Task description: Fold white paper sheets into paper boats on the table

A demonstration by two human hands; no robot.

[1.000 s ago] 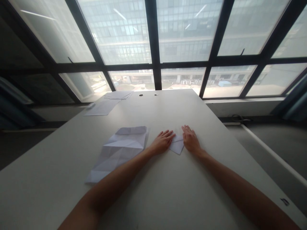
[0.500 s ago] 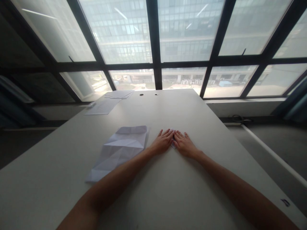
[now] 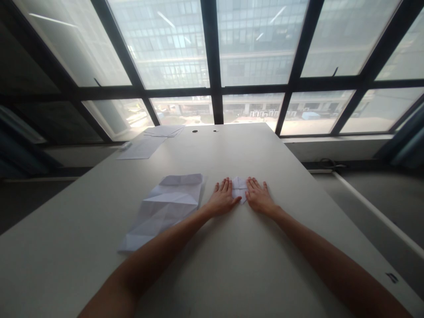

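Note:
A small piece of folded white paper (image 3: 239, 185) lies flat on the table between my two hands, with crease lines across its face. My left hand (image 3: 223, 197) rests palm down over its left side, fingers stretched out and thumb reaching across its lower part. Over the right side lies my right hand (image 3: 259, 195), flat too, its fingers pointing away from me. Both hands hide the paper's outer edges. To the left of my left forearm is a larger creased white sheet (image 3: 172, 201), partly covered by that arm.
The white table (image 3: 251, 150) runs toward the windows. More white sheets (image 3: 142, 148) lie at its far left corner, near two round holes (image 3: 195, 131) by the far edge. A small dark mark (image 3: 392, 278) is near the right edge. A cable (image 3: 327, 163) lies beyond the table at right.
My hands have moved apart, left hand leftward and right hand rightward, from meeting over the folded paper. More of its middle now shows. The larger creased sheet has stayed put.

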